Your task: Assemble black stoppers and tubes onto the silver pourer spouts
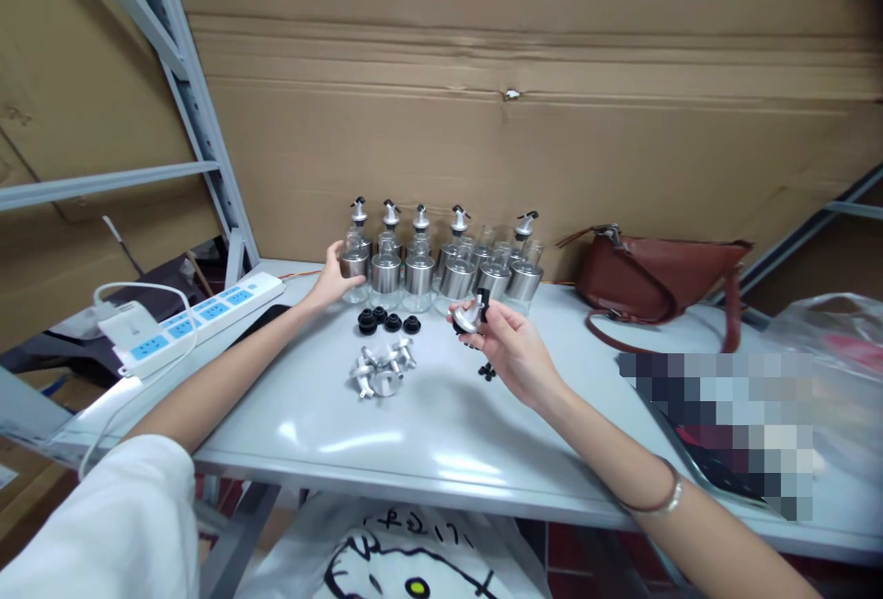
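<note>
Silver-and-black pour spout (468, 316): one, domed, held above the desk (441, 424) before the bottle rows.
Right hand (517, 351): fingers pinching the pour spout.
Left hand (332, 281): thumb and fingers closed around the leftmost front bottle (354, 264).
Front-row bottles (419, 275): six, that one included; upright clear glass, cylindrical metal sleeves, open necks.
Spouted bottles (460, 218): five, behind the front row; silver spouts, black tips.
Black stoppers (393, 323): at least four, round, ridged.
Silver parts (384, 383): one pile, discs and thin tubes; overlap prevents counting.
Small black pieces (487, 372): one cluster, too small to count.
Power strip (238, 303): one, white, blue socket panels.
Brown bag (655, 279): one, smooth, leather-like, strapped.
Backdrop (386, 120): creased brown cardboard.
</note>
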Tool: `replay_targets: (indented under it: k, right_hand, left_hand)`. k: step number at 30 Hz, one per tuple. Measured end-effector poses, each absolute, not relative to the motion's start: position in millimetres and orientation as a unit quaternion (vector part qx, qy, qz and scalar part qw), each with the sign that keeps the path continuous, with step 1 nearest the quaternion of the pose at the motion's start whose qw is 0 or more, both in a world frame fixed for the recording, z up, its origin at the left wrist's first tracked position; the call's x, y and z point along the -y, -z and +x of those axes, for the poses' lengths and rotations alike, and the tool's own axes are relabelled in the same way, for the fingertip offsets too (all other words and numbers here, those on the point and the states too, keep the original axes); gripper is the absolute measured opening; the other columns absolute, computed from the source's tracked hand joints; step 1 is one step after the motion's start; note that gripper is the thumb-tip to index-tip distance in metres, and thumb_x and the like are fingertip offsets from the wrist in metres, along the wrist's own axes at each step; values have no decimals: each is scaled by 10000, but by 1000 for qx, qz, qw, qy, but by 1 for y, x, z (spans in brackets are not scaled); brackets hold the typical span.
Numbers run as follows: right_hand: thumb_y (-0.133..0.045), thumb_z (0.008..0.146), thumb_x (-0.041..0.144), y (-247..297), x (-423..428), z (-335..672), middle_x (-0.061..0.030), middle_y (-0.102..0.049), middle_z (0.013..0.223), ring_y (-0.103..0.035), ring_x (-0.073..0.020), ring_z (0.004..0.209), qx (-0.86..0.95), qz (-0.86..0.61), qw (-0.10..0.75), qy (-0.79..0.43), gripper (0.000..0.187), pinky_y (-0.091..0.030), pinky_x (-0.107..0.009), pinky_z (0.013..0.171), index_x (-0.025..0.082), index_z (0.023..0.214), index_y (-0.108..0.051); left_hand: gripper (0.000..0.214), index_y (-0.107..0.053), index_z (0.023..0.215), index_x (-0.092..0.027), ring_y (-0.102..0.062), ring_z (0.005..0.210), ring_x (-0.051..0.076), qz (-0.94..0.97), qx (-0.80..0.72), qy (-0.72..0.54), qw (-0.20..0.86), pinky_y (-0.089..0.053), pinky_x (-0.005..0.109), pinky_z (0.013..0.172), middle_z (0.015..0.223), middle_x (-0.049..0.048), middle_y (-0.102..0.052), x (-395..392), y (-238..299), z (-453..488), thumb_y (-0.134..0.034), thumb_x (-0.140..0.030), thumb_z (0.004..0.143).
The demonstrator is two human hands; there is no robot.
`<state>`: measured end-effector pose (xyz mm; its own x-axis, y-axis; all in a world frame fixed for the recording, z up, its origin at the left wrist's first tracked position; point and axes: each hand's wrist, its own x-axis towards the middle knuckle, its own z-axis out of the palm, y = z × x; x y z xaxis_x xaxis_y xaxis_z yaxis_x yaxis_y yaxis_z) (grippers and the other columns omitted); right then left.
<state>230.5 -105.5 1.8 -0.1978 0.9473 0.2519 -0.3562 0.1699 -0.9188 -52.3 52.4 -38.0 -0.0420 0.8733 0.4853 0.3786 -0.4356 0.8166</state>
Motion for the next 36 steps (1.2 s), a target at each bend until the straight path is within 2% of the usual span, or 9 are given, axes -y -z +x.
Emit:
replay_targets:
  k: [5, 9, 12, 15, 22, 26, 31, 33, 36]
  right_hand:
    - [-800, 610, 407, -2, 104, 233, -46, -672, 1017, -610, -177, 924, 529, -310, 572, -545, 359, -519, -306, 798, 215, 891, -686]
    - [-740, 683, 416, -2, 104, 233, -37, -669, 947, -598, -162, 861, 543, -328, 587, -504, 281, -520, -281, 702, 213, 863, -666]
    - [-709, 712, 410, -4, 104, 234, -36, -656, 975, -594, -169, 882, 546, -325, 601, -485, 265, -523, -292, 702, 215, 874, -631]
    - [-696, 727, 393, -7, 104, 235, -36, -642, 1013, -597, -170, 902, 551, -316, 609, -475, 270, -528, -304, 736, 219, 914, -607]
    - [-692, 740, 388, -8, 103, 238, -45, -636, 1016, -602, -180, 908, 560, -301, 622, -457, 263, -536, -307, 732, 220, 925, -607]
    - [-667, 764, 400, -11, 104, 239, -47, -636, 1004, -605, -185, 897, 573, -304, 637, -416, 246, -545, -307, 710, 221, 921, -605]
    - [-663, 783, 367, -21, 117, 241, -48, -632, 1063, -644, -206, 868, 581, -315, 677, -323, 338, -553, -329, 668, 286, 1074, -509]
    - [-638, 814, 340, -22, 126, 241, -35, -645, 1047, -656, -213, 882, 587, -303, 687, -302, 338, -558, -350, 686, 328, 1111, -476]
    - [-551, 880, 322, -21, 141, 240, -40, -657, 1042, -672, -214, 864, 611, -290, 688, -263, 102, -572, -353, 667, 294, 971, -589]
  left_hand:
    - [614, -361, 1130, -180, -438, 1188, 256, 647, -479, -555, 209, -308, 428, 1053, 1213, 106, -445, -44, 37, -49, -709, -269, 633]
    - [633, -301, 1139, -193, -442, 1164, 243, 609, -447, -638, 147, -338, 405, 1030, 1220, 110, -395, -23, 19, -35, -691, -383, 678]
    - [604, -285, 1138, -222, -488, 1097, 215, 643, -385, -637, 178, -402, 376, 970, 1188, 83, -410, -3, 7, -19, -660, -434, 715]
    - [597, -259, 1153, -232, -499, 1100, 219, 674, -376, -580, 260, -433, 377, 944, 1188, 85, -422, 12, 3, 0, -638, -434, 738]
    - [597, -220, 1166, -234, -413, 1230, 232, 669, -408, -571, 246, -352, 373, 1044, 1294, 101, -334, 9, 3, 6, -629, -336, 744]
    - [602, -236, 1143, -252, -449, 1181, 222, 661, -356, -593, 292, -398, 367, 1001, 1258, 81, -366, 20, -4, 9, -653, -355, 721]
    - [616, -257, 1179, -271, -555, 1000, 196, 697, -275, -470, 467, -507, 318, 811, 1172, 73, -466, 79, -1, 35, -669, -399, 738]
    - [641, -251, 1208, -269, -554, 1017, 207, 715, -253, -407, 509, -492, 338, 842, 1211, 91, -455, 103, 6, 43, -673, -402, 745]
    - [708, -221, 1253, -229, -487, 1136, 260, 757, -257, -331, 501, -393, 424, 982, 1260, 131, -426, 127, 13, 47, -677, -408, 742]
